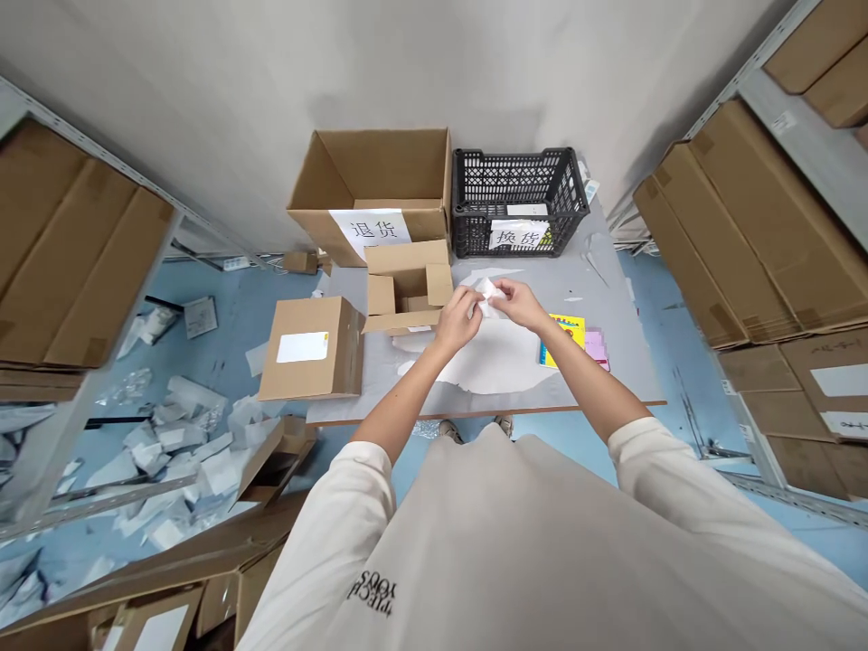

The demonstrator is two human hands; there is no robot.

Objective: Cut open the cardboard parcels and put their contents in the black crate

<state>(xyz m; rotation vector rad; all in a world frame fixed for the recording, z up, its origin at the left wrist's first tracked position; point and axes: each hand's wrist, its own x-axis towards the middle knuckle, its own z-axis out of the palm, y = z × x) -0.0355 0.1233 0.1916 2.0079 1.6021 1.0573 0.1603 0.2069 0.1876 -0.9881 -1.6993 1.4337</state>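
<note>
A small crumpled piece of white paper [489, 289] is pinched between my two hands above the table. My left hand [460, 318] grips its left side, and my right hand [519, 302] closes on its right side. Whether anything is wrapped inside, I cannot tell. Under my hands a large torn white sheet [498, 362] lies flat. Just left of my left hand stands an open small cardboard box [400, 260], flaps spread. Beside my right forearm lie a yellow booklet [568, 331] and a pink-purple item [597, 347], both partly covered by the arm.
Behind stand a large open carton [308, 212] with a paper sign and a black plastic crate [467, 231], also labelled. A closed box [308, 348] sits at the table's left edge. Shelves of cartons flank both sides; paper scraps [180, 434] litter the floor at left.
</note>
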